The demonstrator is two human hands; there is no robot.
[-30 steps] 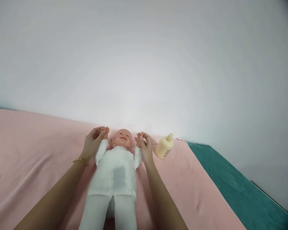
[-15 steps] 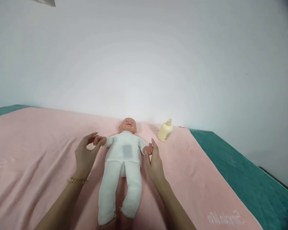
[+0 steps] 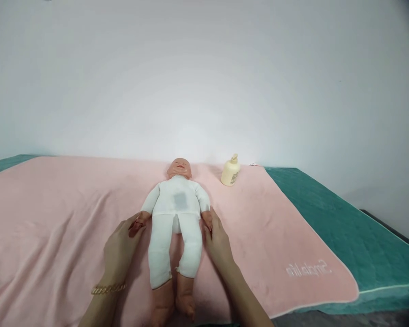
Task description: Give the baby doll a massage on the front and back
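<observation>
Pale grey wall (image 3: 204, 81) stands beyond a green fabric surface (image 3: 361, 245) spread with a smooth pink blanket (image 3: 259, 250). Between the left hand (image 3: 119, 247) and right hand (image 3: 220, 240), a bald doll in white cloth clothes (image 3: 168, 195) lies face up; each hand, fingers half curled, loosely pinches one doll hand. Beyond the right stands a cream pump bottle (image 3: 229, 174).

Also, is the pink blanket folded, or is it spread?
Spread out: the pink blanket lies mostly flat beneath the baby doll and the pump bottle, with creases on its left side.
</observation>
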